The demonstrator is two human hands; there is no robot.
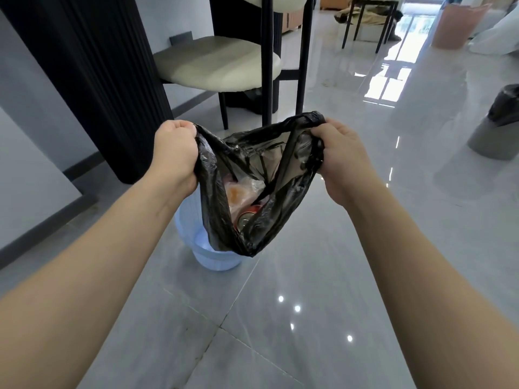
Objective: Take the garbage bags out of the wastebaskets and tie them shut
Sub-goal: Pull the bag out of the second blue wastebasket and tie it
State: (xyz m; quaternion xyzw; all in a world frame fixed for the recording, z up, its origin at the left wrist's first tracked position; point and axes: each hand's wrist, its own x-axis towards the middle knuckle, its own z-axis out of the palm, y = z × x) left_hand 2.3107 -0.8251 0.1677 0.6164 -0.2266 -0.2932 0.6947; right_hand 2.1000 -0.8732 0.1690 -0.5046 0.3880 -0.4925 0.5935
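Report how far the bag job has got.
Done: the black bag is lifted out of the blue bin. In hand: the left hand and right hand each grip one side of its rim, mouth open, not tied. Left: knot it, then the lined grey bin at right.

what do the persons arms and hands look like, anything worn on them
Both arms are bare from the frame's edge to the wrist: no sleeves in view. The left hand and right hand wear no gloves, and no watch, bracelet or ring shows on the visible sides. No markings can be seen.
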